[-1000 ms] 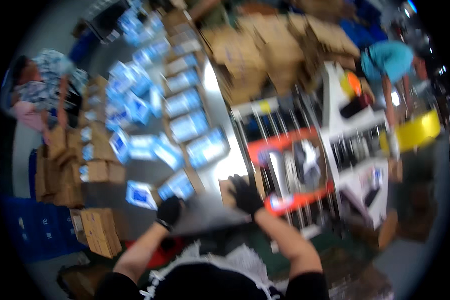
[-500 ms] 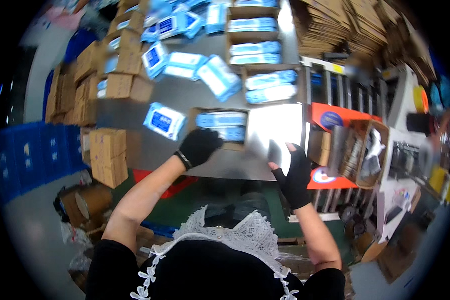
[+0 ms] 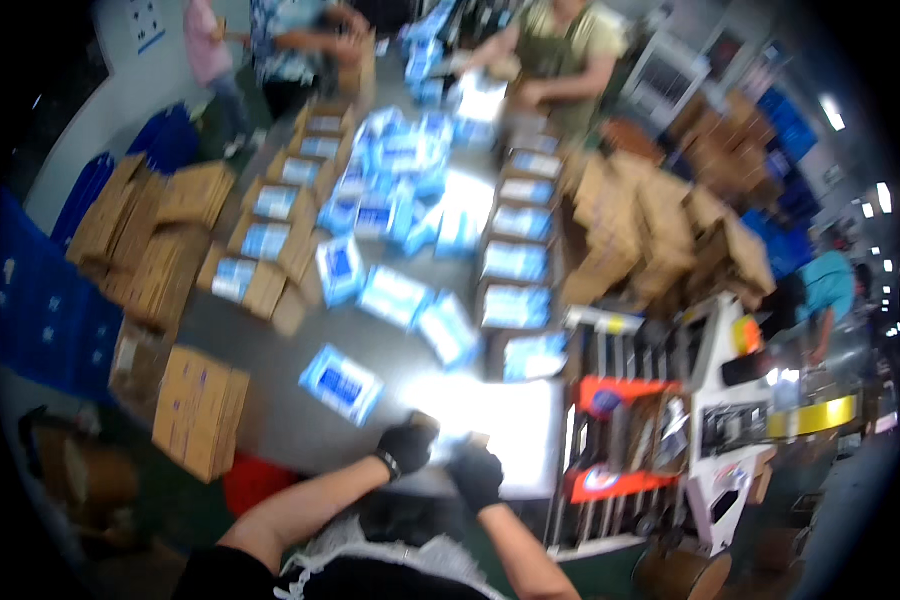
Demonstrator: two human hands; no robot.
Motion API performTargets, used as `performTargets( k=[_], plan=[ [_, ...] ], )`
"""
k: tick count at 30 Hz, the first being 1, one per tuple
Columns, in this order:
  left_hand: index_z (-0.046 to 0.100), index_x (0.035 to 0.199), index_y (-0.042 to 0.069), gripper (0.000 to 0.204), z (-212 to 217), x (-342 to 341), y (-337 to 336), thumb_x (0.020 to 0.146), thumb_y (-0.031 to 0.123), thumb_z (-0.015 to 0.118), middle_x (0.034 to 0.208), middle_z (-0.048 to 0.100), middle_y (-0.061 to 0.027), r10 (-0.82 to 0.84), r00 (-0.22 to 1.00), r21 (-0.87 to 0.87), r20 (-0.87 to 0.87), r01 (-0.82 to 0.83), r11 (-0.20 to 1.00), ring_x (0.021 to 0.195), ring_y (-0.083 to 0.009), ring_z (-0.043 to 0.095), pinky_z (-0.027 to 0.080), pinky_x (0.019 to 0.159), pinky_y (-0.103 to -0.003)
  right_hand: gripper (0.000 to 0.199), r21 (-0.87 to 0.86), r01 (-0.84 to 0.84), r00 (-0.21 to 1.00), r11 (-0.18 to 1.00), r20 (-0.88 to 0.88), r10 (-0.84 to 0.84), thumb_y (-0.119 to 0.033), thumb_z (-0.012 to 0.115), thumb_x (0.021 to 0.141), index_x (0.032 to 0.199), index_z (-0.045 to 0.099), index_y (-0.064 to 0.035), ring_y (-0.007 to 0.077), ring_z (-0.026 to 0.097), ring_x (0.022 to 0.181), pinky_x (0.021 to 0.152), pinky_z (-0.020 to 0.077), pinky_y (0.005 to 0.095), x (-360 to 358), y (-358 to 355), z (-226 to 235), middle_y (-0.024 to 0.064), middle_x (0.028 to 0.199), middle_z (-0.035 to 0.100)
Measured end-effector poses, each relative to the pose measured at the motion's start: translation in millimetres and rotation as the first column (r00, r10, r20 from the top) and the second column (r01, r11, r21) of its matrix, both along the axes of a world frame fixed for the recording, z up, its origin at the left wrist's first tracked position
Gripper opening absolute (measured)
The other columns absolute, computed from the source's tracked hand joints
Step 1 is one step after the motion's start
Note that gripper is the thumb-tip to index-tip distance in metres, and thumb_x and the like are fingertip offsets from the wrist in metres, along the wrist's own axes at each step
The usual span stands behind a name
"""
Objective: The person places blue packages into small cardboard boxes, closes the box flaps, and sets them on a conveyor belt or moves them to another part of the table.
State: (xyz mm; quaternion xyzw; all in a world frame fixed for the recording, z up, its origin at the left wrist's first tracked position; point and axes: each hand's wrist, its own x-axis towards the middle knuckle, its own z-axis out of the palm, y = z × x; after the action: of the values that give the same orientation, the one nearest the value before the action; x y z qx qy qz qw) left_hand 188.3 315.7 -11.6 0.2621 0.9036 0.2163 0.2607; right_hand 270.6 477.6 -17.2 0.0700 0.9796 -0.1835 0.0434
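Note:
Both my hands wear black fingerless gloves and are blurred over the near edge of the grey metal table (image 3: 270, 400). My left hand (image 3: 407, 447) is bent inward, a dark band at its wrist. Close beside it on the right is my right hand (image 3: 476, 475), fingertips pointing away from me. Glare and blur hide whether anything is between them. Just beyond the left hand lies a blue-and-white soft pack of wipes (image 3: 342, 383). Farther off are more packs of wipes (image 3: 448, 330). The nearest open carton (image 3: 533, 357), holding packs, stands at the right.
Rows of filled cartons (image 3: 515, 262) line both table sides, with heaped packs (image 3: 400, 160) between. Flat cardboard stacks (image 3: 200, 410) stand left. A roller conveyor (image 3: 620, 385) with orange plates adjoins the right. Co-workers (image 3: 570, 70) stand at the far end; another person (image 3: 825, 295) is right.
The view has tilted up, showing more of the far table and people. My right hand has come in beside my left. The carton that was under my left hand no longer shows there.

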Motion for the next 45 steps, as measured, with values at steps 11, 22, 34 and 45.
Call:
performTargets(
  k=[11,22,34,45],
  plan=[
    [0.052,0.103,0.003,0.068,-49,-48,-8,0.059,0.046,0.081,0.1,0.061,-0.0178,0.137,0.988,0.335,0.064,-0.151,0.93,0.095,-0.0319,0.06,0.049,0.081,-0.04,0.052,-0.172,-0.012,0.974,0.985,0.221,0.051,-0.043,0.073,0.071,0.109,0.057,-0.0106,0.0349,0.064,0.089,0.076,0.0507,0.0438,-43,37,-32,0.0158,0.094,0.065],
    [0.068,0.095,0.003,0.052,-109,-43,3,0.067,0.048,0.069,0.091,0.068,-0.0204,0.049,0.896,0.111,0.441,-0.108,0.988,0.088,-0.0341,0.065,0.051,0.077,-0.038,0.072,0.402,-0.026,0.974,0.915,-0.197,0.114,-0.069,0.059,0.071,0.119,0.06,-0.0158,0.033,0.041,0.124,0.101,0.0179,0.0643,-20,-31,-18,0.0146,0.132,0.048],
    [0.067,0.099,0.008,0.045,-145,-23,37,0.073,0.045,0.066,0.093,0.067,-0.0144,-0.334,0.885,-0.043,0.324,0.367,0.929,0.084,-0.0314,0.063,0.049,0.074,-0.039,0.095,0.347,-0.267,0.958,0.899,-0.007,0.287,-0.083,0.048,0.067,0.137,0.047,-0.0192,0.033,0.031,0.132,0.104,0.0093,0.0655,6,13,47,0.0172,0.139,0.04],
    [0.063,0.097,0.003,0.035,-19,-89,7,0.077,0.03,0.069,0.095,0.063,-0.0112,0.033,0.999,0.538,0.04,-0.049,0.842,0.083,-0.0263,0.06,0.048,0.078,-0.039,0.08,0.281,-0.091,0.989,0.956,-0.088,0.12,-0.069,0.048,0.078,0.141,0.04,-0.0188,0.0334,0.026,0.136,0.106,0.0046,0.0658,2,47,15,0.015,0.146,0.034]
  ],
)
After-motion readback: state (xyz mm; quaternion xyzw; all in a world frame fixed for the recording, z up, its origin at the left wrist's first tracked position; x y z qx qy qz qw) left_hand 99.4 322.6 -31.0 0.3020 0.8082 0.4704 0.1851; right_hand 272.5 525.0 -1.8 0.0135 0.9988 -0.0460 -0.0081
